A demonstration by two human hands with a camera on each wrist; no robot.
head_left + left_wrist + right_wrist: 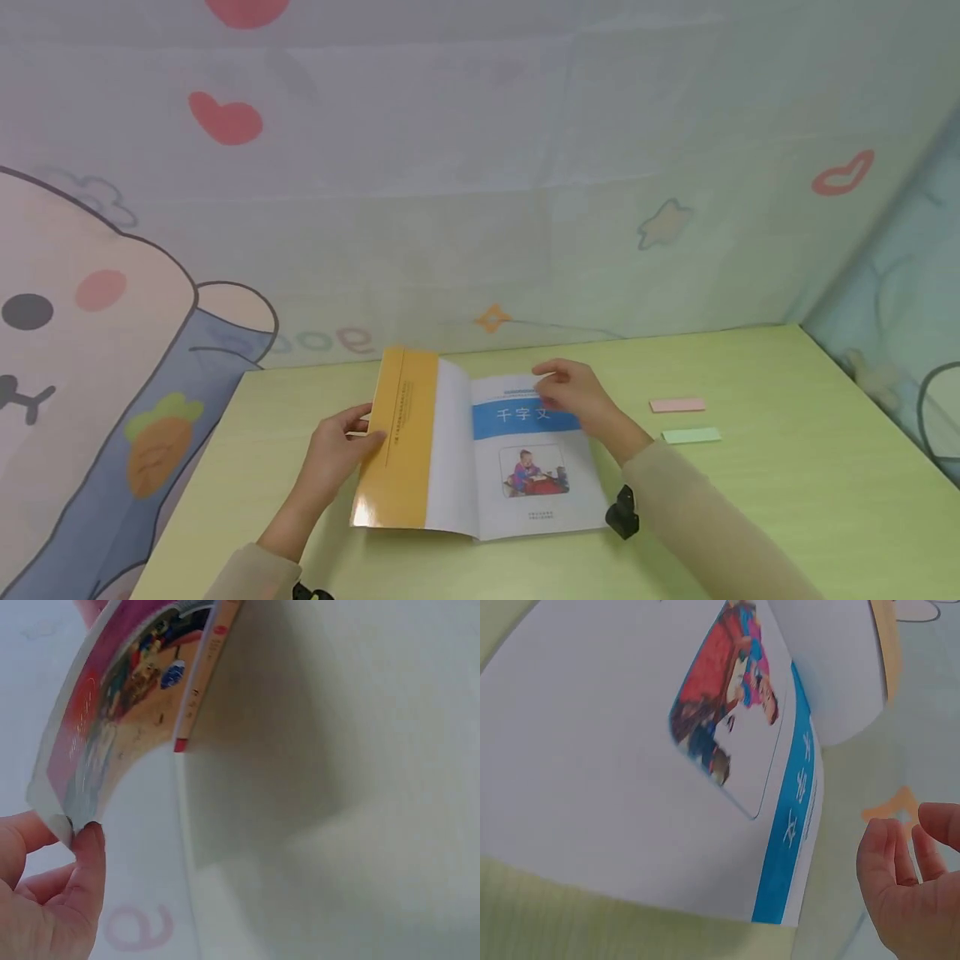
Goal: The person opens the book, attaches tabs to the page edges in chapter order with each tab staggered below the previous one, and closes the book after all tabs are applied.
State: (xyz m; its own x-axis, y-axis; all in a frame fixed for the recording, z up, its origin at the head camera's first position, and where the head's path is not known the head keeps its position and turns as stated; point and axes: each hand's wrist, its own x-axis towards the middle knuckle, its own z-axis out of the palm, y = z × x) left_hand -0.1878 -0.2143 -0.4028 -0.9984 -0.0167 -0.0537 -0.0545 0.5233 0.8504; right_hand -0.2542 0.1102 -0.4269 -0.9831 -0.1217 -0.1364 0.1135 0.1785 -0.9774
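A thin paperback book (pixel 540 467) lies open on the table, showing a white title page with a blue band and a picture of a seated child. My left hand (pixel 341 454) pinches the outer edge of its raised cover, whose yellow flap (pixel 405 442) faces up. In the left wrist view the cover's colourful outer side (pixel 127 705) bends upward from the spine, thumb and fingers at its corner. Over the title page's upper right corner is my right hand (pixel 581 400), its fingers loosely bent; the right wrist view shows that hand (pixel 907 885) apart from the page with nothing between the fingers.
Right of the book, a pink strip (pixel 677 405) and a pale green strip (pixel 691 435) lie on the light yellow-green table (pixel 795 467). Behind it hangs a printed cloth (pixel 450 167) with hearts and a cartoon animal. A dark cable (pixel 926 417) loops at the far right.
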